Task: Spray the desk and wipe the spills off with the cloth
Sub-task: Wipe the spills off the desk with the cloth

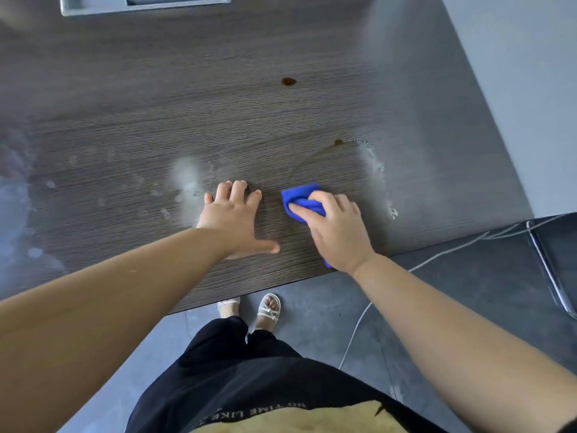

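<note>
A dark wood-grain desk (156, 120) fills most of the view. My right hand (335, 232) presses a bunched blue cloth (301, 198) flat on the desk near its front edge. My left hand (237, 220) rests beside it, palm down, fingers spread, holding nothing. A dark brown spill (288, 81) sits farther back on the desk. A smaller brown spot (338, 141) with a faint smear lies beyond the cloth, next to wet droplets and a whitish wet streak (374, 164). Another pale wet patch (185, 179) lies left of my left hand. No spray bottle is in view.
A grey tray-like object (93, 7) sits at the desk's far edge. The desk's front edge (312, 276) runs diagonally just behind my hands. A white cable (356, 329) trails over the grey floor; a chair's metal frame (549, 270) stands at right.
</note>
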A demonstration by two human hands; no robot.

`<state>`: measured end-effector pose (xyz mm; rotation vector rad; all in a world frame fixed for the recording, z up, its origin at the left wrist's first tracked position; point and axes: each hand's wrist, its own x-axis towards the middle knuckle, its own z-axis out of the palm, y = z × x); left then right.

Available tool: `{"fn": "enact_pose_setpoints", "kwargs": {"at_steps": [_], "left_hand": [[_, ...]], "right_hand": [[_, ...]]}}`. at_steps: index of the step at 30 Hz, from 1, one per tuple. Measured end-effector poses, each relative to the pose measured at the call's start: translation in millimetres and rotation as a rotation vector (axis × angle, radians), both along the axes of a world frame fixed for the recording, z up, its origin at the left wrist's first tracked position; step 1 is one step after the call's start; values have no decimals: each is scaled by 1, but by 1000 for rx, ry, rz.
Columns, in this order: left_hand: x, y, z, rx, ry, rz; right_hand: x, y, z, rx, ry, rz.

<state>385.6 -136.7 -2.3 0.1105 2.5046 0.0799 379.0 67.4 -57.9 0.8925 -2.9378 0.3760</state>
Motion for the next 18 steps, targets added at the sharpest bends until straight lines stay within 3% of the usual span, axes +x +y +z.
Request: {"fn": "enact_pose_setpoints", "kwargs": {"at_steps": [2,3,7,9,11,15,17,18], "left_hand": [[-9,-9,7,88,-28,45],[-16,-14,10,122,-54,62],[-51,-31,15,191,-95,98],[-60,-34,16,178,-42,97],[-69,-39,15,128,13,78],[-77,-48,9,70,13,70],[-81,-49,5,88,6,72],[-81,-48,4,92,-5,75]], "right_hand": [[-9,29,1,-11,19,55],[-18,40,0,-4,58,-21],[-57,17,4,-33,-67,-829],[-62,-18,9,-22,-180,-997],[-56,-51,9,-29,-123,-815],[-17,-34,-2,-10,4,-116],[-24,5,0,25,34,-24],[-33,23,0,45,67,-104]]}}
